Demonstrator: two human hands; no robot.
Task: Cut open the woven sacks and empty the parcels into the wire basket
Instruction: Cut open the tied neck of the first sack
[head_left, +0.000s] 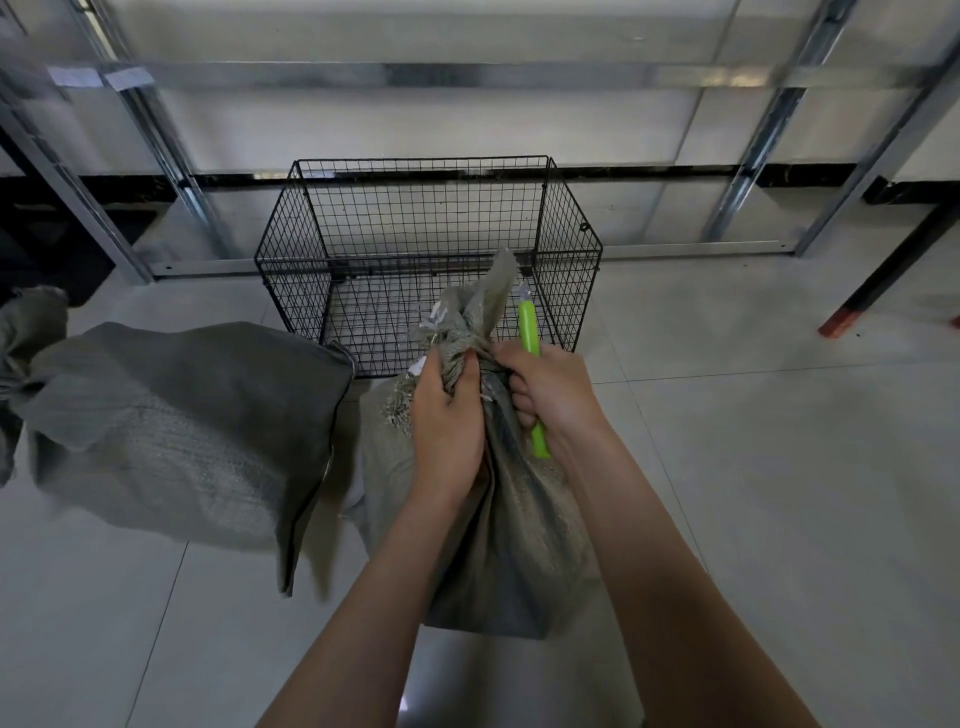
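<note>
Left hand (447, 421), fingers clenched round the bunched neck of the upright grey woven sack (509, 545), steadies it for cutting. Right hand (553, 395), fingers wrapped round a green plastic utility knife (529, 325), blade up. Black wire basket (431, 244) stands just beyond, placed for tipping. Second grey woven sack (182, 415) lies left.

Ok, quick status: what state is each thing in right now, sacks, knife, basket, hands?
Held sack: upright on the floor, neck bunched, not cut open.
Second sack: lying on its side, untouched.
Wire basket: top open, no parcels inside.
Knife: in the right hand, blade end up.
Left hand: grips the held sack's neck.
Right hand: grips the knife.
</note>
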